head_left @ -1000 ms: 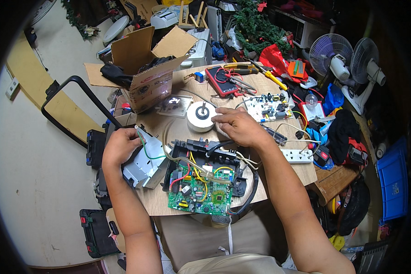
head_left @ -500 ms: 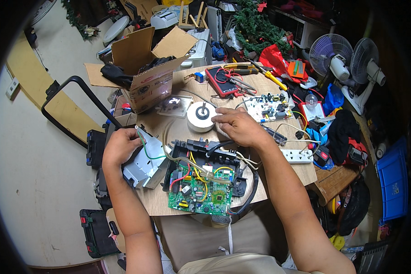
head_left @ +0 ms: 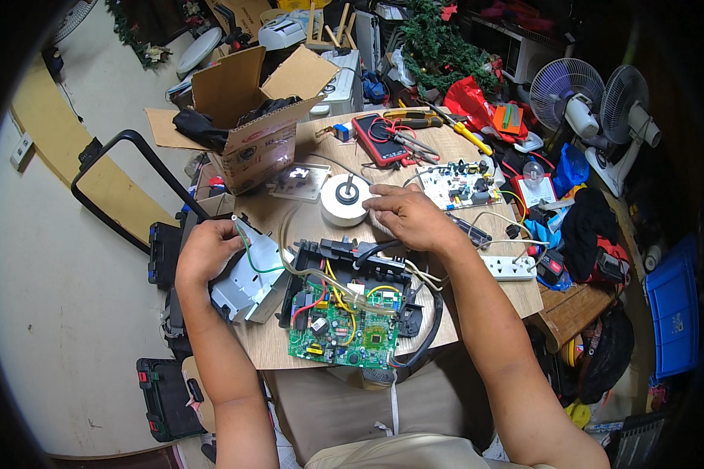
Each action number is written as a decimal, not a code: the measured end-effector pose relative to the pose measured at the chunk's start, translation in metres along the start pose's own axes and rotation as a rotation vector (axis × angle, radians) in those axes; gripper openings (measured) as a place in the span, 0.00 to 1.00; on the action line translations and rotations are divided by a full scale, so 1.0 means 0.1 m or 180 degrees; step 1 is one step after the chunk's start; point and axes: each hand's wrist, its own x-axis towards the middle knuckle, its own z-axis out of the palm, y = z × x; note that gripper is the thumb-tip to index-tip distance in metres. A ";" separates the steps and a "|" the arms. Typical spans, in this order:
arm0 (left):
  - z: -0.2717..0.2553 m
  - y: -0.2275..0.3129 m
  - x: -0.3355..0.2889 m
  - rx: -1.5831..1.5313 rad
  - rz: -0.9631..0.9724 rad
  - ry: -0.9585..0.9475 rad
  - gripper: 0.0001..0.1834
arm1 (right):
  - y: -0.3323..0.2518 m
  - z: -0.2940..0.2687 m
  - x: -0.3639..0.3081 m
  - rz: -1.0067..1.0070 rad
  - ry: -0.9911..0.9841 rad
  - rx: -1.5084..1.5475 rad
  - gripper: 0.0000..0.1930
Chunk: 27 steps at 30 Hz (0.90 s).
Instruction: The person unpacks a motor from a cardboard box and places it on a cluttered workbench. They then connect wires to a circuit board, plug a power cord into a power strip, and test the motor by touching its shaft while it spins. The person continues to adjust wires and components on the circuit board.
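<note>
The left forearm (head_left: pixel 225 352) runs up left of the green circuit board (head_left: pixel 344 336), the left hand (head_left: pixel 210 248) beyond its far left corner with fingers curled inward. The right forearm (head_left: pixel 489 309) passes right of it, the right hand (head_left: pixel 407 215) beyond it, back upward, fingers bent leftward.

We are viewing a wood-grained table (head_left: pixel 267 350) on which a bent metal plate (head_left: pixel 246 285), a white cylinder (head_left: pixel 342 213), a black housing (head_left: pixel 309 258), a red-rimmed meter (head_left: pixel 371 134) and a white power strip (head_left: pixel 508 267) are resting.

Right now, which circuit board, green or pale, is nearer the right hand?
The pale board, just beyond the right hand; the green board sits farther off, by the near edge of the table.
</note>
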 end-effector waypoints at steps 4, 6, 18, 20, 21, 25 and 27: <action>0.00 -0.01 0.00 0.0006 -0.0009 -0.0015 0.10 | -0.01 0.00 0.00 0.0031 -0.0005 0.0009 0.18; 0.00 -0.01 0.01 0.0012 -0.0001 -0.0018 0.10 | -0.01 0.00 0.00 0.0033 -0.0010 0.0009 0.18; 0.00 -0.03 0.01 0.0027 0.0011 -0.0024 0.10 | -0.02 -0.01 0.00 0.0012 -0.0015 -0.0006 0.18; 0.01 -0.05 0.02 -0.0039 0.0010 -0.0038 0.10 | -0.02 -0.02 -0.01 0.0018 -0.0021 -0.0036 0.18; 0.01 -0.06 0.02 0.0030 0.0017 -0.0025 0.10 | -0.02 -0.02 -0.01 0.0025 -0.0031 -0.0027 0.18; 0.02 -0.09 0.05 0.0049 0.0128 0.0005 0.10 | -0.02 -0.02 0.00 -0.0021 0.0053 -0.0035 0.17; 0.01 -0.08 0.04 0.0056 0.0158 0.0015 0.10 | -0.04 -0.04 0.02 0.0066 0.0204 0.0142 0.17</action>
